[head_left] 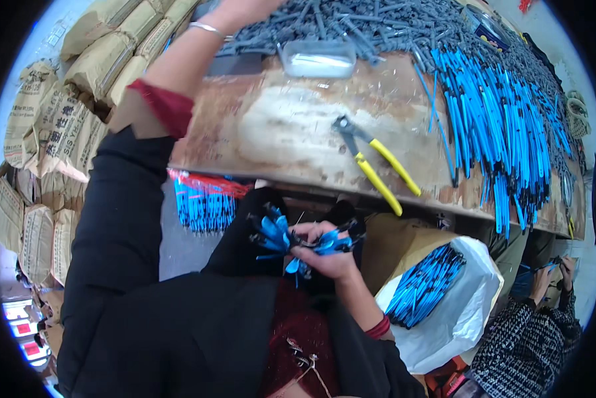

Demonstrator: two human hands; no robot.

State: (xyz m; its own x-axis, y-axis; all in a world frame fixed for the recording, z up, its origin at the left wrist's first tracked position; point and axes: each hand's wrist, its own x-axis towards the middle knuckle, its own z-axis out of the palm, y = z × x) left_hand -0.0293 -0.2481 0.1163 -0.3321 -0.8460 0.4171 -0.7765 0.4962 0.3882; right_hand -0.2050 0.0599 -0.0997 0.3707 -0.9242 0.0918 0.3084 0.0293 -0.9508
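Note:
My right hand is closed around a bunch of blue strips with black ends, held low over my lap. Blue ends stick out on both sides of the fist. My left arm reaches up and forward, a bracelet at the wrist, to the near edge of a heap of dark grey plastic pieces. Only part of my left hand shows at the top edge of the picture, and its fingers are cut off from sight.
Yellow-handled cutting pliers lie on the worn wooden table, with a clear plastic tub beyond. Many blue strips are piled right. A white-lined sack holds more. Paper sacks stand left. A co-worker sits right.

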